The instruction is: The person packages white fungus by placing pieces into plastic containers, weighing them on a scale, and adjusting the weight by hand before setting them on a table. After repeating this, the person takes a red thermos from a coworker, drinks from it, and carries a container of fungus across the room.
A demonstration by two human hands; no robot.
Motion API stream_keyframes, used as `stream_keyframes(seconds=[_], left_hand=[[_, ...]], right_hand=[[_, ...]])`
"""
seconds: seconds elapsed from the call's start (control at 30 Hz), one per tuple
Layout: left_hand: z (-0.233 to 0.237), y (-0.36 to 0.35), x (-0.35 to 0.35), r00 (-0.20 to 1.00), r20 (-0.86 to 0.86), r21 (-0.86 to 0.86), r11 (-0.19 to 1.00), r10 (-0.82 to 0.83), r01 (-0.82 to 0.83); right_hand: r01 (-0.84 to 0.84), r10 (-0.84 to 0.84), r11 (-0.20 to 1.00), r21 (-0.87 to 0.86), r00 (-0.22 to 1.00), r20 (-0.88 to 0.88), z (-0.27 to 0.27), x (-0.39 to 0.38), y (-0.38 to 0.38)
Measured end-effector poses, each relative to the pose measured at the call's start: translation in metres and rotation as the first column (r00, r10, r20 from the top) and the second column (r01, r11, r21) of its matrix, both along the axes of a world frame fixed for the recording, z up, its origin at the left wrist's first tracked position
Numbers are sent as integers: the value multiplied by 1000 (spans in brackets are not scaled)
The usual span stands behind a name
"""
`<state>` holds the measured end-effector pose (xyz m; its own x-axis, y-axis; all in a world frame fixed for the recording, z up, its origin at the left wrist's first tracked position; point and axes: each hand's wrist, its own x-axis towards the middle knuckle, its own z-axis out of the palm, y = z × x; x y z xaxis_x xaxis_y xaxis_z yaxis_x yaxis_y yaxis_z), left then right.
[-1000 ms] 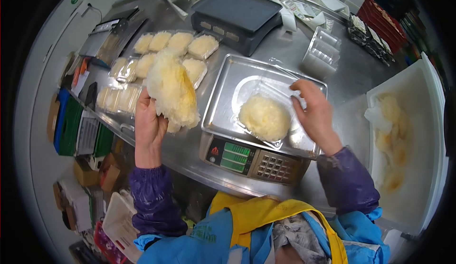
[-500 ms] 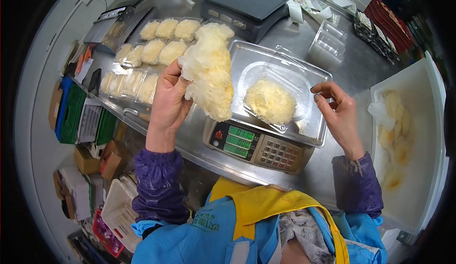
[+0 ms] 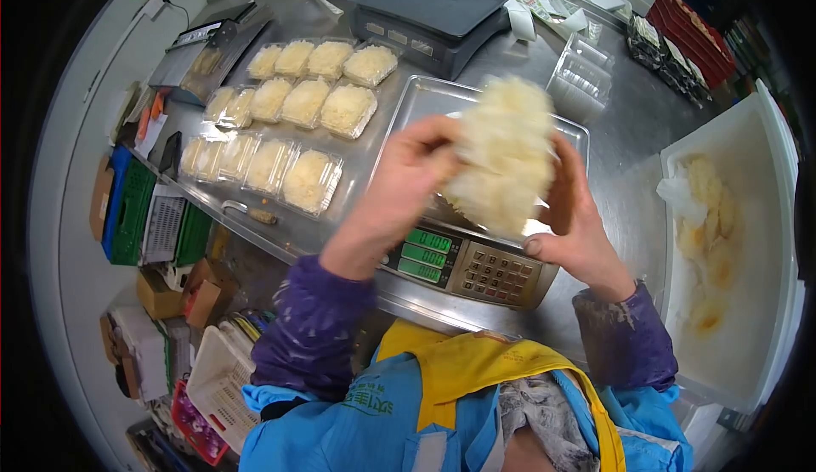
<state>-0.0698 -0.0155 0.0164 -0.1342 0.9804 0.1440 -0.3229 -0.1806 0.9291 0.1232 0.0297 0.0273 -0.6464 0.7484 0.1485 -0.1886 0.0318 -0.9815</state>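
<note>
A large pale yellow frilly clump (image 3: pixel 503 158), blurred by motion, is held up above the scale (image 3: pixel 493 272). My left hand (image 3: pixel 408 179) grips its left side. At its right side is my right hand (image 3: pixel 576 217), thumb low and fingers partly hidden behind the clump. Beneath, the scale's steel tray (image 3: pixel 408 98) is partly covered from view, and the portion lying on it is mostly hidden. Green digits glow on the scale's display. Several clear packs (image 3: pixel 327 102) filled with the same pale food stand in rows at the left.
A white bin (image 3: pixel 765 217) with more clumps stands at the right. Behind the tray are a dark scale (image 3: pixel 429 9) and stacked clear containers (image 3: pixel 582 77). A metal device (image 3: pixel 200 56) sits at the far left, with crates (image 3: pixel 140 204) below the table edge.
My left hand has moved right with the clump, from beside the packs to over the tray. My right hand has come in to the clump's right side. More packs are now uncovered.
</note>
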Motion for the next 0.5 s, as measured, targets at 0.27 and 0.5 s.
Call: stream_keyframes(seconds=[0.27, 0.5], left_hand=[[8, 22, 31, 964, -213, 49, 983, -161, 175], [-20, 7, -39, 807, -576, -147, 955, 131, -260]], right_hand=[[510, -533, 721, -470, 841, 95, -45, 134, 28], [829, -840, 457, -324, 522, 150, -40, 349, 39]])
